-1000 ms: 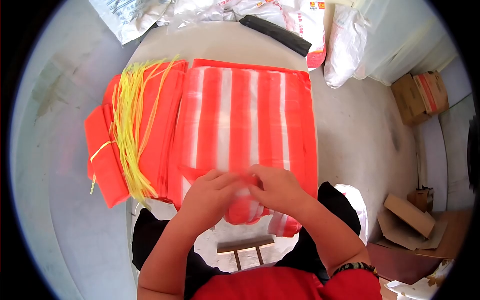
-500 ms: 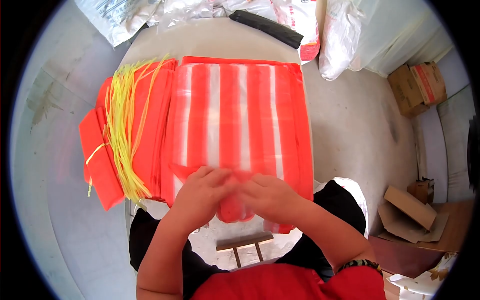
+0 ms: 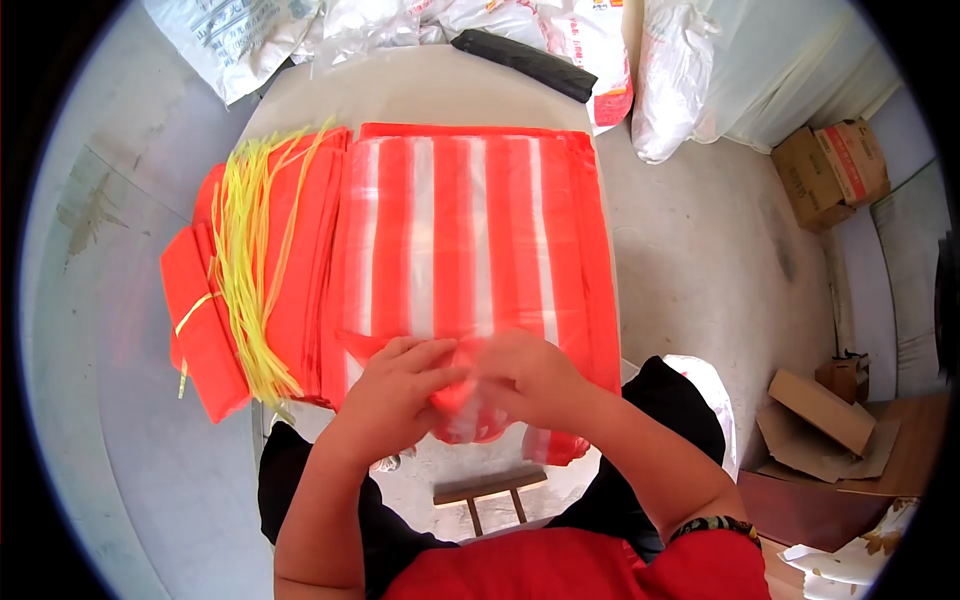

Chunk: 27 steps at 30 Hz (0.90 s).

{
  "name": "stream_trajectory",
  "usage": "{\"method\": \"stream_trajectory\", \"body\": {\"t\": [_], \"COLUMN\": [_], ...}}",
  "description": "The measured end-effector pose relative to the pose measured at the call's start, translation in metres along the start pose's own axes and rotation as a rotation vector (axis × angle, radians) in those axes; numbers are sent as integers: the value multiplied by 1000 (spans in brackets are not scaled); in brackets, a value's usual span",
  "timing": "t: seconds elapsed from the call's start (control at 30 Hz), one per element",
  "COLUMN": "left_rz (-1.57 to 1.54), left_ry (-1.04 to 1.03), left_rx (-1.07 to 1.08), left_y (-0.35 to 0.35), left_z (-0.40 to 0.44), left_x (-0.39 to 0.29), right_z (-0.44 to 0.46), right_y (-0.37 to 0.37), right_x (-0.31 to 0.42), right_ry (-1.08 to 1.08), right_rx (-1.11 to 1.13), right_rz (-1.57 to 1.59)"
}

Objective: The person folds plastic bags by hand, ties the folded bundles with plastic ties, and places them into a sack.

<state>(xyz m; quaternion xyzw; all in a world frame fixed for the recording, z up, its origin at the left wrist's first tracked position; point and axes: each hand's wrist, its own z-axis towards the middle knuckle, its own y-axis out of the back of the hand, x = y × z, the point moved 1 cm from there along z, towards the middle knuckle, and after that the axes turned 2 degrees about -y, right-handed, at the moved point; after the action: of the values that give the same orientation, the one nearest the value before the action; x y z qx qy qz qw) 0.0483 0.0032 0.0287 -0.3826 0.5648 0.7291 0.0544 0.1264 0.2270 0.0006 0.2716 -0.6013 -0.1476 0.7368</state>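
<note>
A stack of red-and-clear striped plastic bags (image 3: 452,240) lies flat on the table in front of me. At its near edge, my left hand (image 3: 400,390) is closed on the top striped plastic bag, whose edge is bunched up and folded over. Beside it my right hand (image 3: 535,375) is curled, its fingertips smeared by motion, so what they grip is hidden. A crumpled part of the plastic hangs below and between the hands. To the left, a bundle of yellow ties (image 3: 250,270) rests on a pile of folded red bags (image 3: 305,250).
A folded red bundle (image 3: 208,325) tied with a yellow strip lies at the table's left edge. A black roll (image 3: 525,65) sits on the far side of the table (image 3: 385,85). White sacks (image 3: 675,80) stand behind, and cardboard boxes (image 3: 815,420) are on the right.
My right hand has shifted slightly up and its fingers have curled in more. The left hand stays at the bag's near edge. The whole view has tilted a little.
</note>
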Motion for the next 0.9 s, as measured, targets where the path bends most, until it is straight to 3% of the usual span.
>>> {"method": "stream_trajectory", "body": {"t": [0.2, 0.3, 0.4, 0.5, 0.7, 0.8, 0.9], "left_rz": [-25, -38, -51, -78, 18, -23, -61], "left_ry": [6, 2, 20, 45, 12, 21, 51], "left_rx": [0, 8, 32, 19, -23, -38, -51], "left_y": [-1, -2, -1, 3, -6, -5, -2], "left_z": [0, -1, 0, 3, 7, 10, 9], "left_x": [5, 11, 12, 2, 8, 4, -2], "right_z": [7, 2, -2, -1, 1, -1, -4], "right_y": [17, 12, -6, -3, 2, 15, 44], "right_x": [11, 8, 1, 5, 7, 6, 6], "right_ry": [26, 169, 110, -11, 0, -107, -271], "right_rx": [7, -29, -147, -92, -86, -19, -198], "right_rz": [7, -219, -237, -179, -65, 17, 78]}}
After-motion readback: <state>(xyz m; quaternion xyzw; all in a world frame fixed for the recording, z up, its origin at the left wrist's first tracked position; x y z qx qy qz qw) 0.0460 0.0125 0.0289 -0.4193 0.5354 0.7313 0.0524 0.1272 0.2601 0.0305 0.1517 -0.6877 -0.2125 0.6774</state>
